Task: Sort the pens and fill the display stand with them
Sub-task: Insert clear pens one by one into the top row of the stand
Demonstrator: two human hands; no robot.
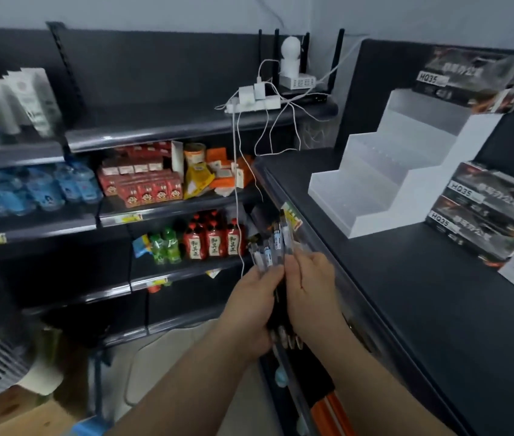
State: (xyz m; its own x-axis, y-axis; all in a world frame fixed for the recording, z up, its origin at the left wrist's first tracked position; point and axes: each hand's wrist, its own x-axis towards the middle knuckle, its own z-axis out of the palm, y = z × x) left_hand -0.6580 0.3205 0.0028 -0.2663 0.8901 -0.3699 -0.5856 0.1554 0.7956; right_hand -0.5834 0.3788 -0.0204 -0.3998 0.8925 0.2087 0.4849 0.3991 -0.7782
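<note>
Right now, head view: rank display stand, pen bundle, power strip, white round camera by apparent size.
1. display stand
2. pen bundle, partly hidden
3. power strip
4. white round camera
Last two look close; both sit farther back.

The display stand (384, 171) was frosted, translucent plastic; the counter (422, 303) looked smooth and matt. The pens (276, 243) had clear, glossy plastic barrels; the boxes (488, 212) were glossy card.
</note>
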